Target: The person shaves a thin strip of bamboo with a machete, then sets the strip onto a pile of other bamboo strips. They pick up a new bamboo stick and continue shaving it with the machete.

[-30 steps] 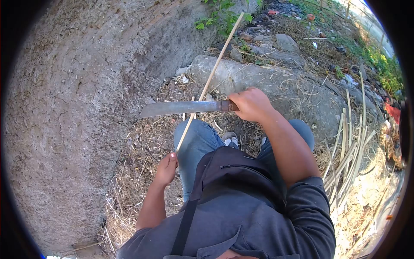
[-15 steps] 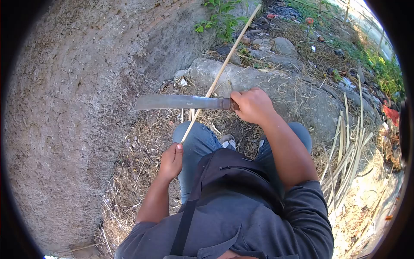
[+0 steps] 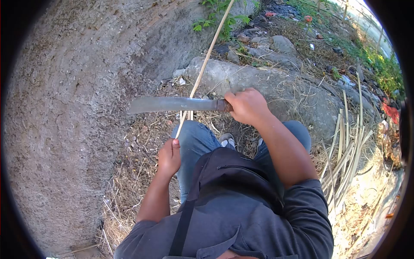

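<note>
My left hand [image 3: 169, 156] is closed around the lower end of a long, thin, pale strip [image 3: 201, 72], likely bamboo or wood, which slants up and away to the right. My right hand [image 3: 247, 105] grips the dark bound handle of a machete [image 3: 172, 104]. Its broad grey blade points left and lies across the strip, above my left hand. The blade hides a short part of the strip. Short pale stick ends [image 3: 190, 115] show just below the blade, near my left knee.
A rough grey wall [image 3: 64, 129] rises on the left. Ahead lies a large stone slab [image 3: 246, 75]. Several pale strips [image 3: 345, 159] lean in a bundle on the right. Shavings and dry straw [image 3: 142, 151] litter the ground. A black bag [image 3: 233, 172] rests on my lap.
The strip has swung leftward at its far end and stands steeper. Both the machete and my right hand have shifted slightly left. My left hand has moved a little left, keeping its hold.
</note>
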Demonstrator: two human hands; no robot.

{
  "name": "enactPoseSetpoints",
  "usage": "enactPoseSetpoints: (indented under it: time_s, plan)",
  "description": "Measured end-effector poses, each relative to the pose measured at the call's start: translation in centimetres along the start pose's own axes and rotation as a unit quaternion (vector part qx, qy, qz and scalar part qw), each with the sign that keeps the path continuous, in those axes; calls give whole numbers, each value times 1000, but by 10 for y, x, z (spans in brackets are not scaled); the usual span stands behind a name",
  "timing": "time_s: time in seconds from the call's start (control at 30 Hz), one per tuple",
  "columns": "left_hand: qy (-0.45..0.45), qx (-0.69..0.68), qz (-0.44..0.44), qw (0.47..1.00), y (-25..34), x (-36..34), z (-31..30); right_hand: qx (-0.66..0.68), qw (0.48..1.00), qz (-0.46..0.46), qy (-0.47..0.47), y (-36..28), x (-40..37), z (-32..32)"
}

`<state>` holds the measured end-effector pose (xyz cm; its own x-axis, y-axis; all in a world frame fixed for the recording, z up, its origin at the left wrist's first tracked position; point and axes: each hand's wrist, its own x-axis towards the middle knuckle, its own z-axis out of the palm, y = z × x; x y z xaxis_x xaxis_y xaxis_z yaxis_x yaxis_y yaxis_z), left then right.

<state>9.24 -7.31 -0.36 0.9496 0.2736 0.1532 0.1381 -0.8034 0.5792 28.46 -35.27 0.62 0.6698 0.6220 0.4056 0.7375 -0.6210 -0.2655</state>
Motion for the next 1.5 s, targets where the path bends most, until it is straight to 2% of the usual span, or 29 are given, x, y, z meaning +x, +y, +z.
enactPoseSetpoints:
  time_s: [0.03, 0.13, 0.23, 0.33, 0.43, 0.53, 0.57, 0.67, 0.7, 0.8, 0.9, 1.0, 1.1, 1.23, 1.33, 1.5]
  plan:
    - [-8, 8, -2, 1000, 1, 0, -3, -8, 1000, -1, -1, 2, 1, 1]
    - [-23, 26, -1, 999, -7, -14, -13, 42, 984, 172, 10, 29, 6, -13]
    - [-28, 59, 23, 998, -28, -31, -16, 72, 954, 274, 98, 70, 10, -3]
    - [-23, 75, 13, 997, -32, -32, -10, 71, 964, 250, 58, 61, 7, 5]
    - [-15, -26, -15, 999, -29, -27, -1, 76, 985, 152, 19, 20, 3, 1]
    - [-40, -119, -53, 991, -30, -18, 1, 17, 1000, 12, 14, 0, 3, 8]
    - [-37, -98, -40, 994, -29, -16, 0, 0, 1000, -1, 15, 1, 4, 6]
    - [-33, -30, -12, 999, -24, -20, -10, 16, 997, 68, -16, 23, 6, 3]
    - [-32, -9, -3, 999, -30, -21, -10, 26, 991, 128, -7, 30, 9, -1]
    - [-44, 30, 32, 998, -30, -28, -9, 75, 960, 258, 86, 68, 10, 5]
    - [-65, 26, 9, 998, -17, -31, -13, 105, 951, 279, 84, 75, 8, 11]
    - [-61, -30, -26, 997, -11, -17, -3, 82, 977, 197, 28, 34, 7, 4]
    - [-67, -91, -50, 992, -20, -11, 7, 14, 999, 37, -3, 6, 5, 11]
    - [-93, -106, -51, 989, -29, -15, -1, 22, 996, 79, -33, 24, 7, 5]
    - [-75, -98, -31, 992, -24, -11, 3, 9, 994, 100, -47, 24, 11, 6]
    - [-79, -105, -59, 990, -29, -9, 11, 43, 994, 98, -29, 9, 5, 18]
